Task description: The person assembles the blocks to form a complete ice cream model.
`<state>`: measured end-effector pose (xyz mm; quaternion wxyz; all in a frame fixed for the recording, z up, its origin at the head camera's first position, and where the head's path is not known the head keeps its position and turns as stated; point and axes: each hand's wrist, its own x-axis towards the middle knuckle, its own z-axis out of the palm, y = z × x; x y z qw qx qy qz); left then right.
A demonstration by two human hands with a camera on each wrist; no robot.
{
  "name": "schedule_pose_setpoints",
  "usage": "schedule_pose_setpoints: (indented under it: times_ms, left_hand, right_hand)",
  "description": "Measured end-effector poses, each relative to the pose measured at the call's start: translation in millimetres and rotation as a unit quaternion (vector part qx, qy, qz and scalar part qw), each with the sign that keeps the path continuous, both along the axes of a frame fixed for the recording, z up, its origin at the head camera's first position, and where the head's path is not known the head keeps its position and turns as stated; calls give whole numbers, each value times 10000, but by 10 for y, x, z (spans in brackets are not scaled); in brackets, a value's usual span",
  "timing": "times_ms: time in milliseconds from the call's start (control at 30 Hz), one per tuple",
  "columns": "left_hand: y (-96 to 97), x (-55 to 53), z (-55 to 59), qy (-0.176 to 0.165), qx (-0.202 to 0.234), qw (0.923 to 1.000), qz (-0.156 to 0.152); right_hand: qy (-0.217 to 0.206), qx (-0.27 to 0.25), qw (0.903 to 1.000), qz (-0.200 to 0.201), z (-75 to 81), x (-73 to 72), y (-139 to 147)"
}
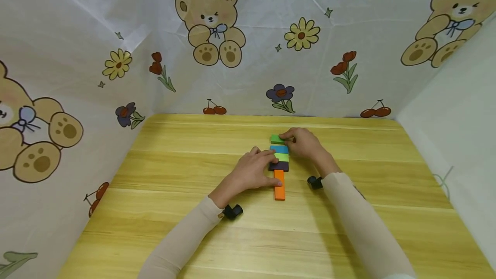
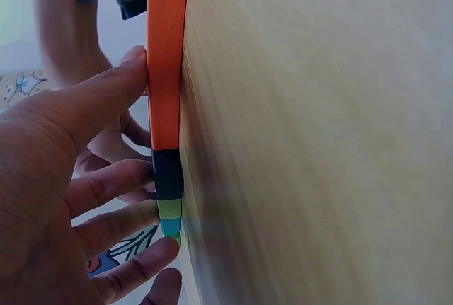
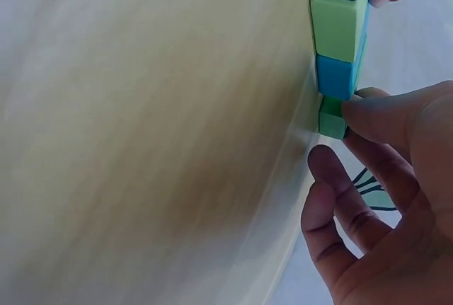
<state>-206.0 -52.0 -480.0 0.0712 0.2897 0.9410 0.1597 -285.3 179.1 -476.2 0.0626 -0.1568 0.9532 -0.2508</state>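
Flat coloured blocks lie in a column on the wooden table. Nearest the body is a long orange block (image 1: 279,189), set lengthwise. Beyond it a black block (image 1: 279,166), a lime green block (image 1: 282,157) and a blue block (image 1: 279,149) lie crosswise side by side. My left hand (image 1: 252,170) is spread over their left side, its thumb on the orange block and its fingertips on the crosswise ones. At the far end my right hand (image 1: 306,144) pinches a green block (image 3: 333,117) between thumb and index finger, close beyond the blue block; its other fingers curl loosely.
The wooden table (image 1: 174,236) reaches back to a hanging cloth (image 1: 255,76) printed with bears and flowers. Black wrist-worn devices stick out beside the left sleeve (image 1: 233,212) and the right sleeve (image 1: 315,182). A pale cord (image 1: 443,181) hangs at the right edge.
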Motion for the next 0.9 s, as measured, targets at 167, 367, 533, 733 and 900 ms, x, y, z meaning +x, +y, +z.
schedule_pose_setpoints:
  times_ms: [167,367,533,733,900]
  left_hand:
    - [-6,-3,12,9,31,10000,-5]
    - [-14,-13,3,25,25,10000,4]
    - [-15,-11,2,3,29,10000,28]
    - [-11,-4,3,28,54,10000,22]
    - [2,0,-12,12,70,10000,28]
  right_hand:
    - [77,29,10000,21,0,36,-7]
    - [160,9,9999,30,-10,52,-10]
    - [189,-55,9998,96,-46,54,1]
    - [214,-89,9997,43,-48,75,10]
    - [174,-55,9998,-54,-65,89,11]
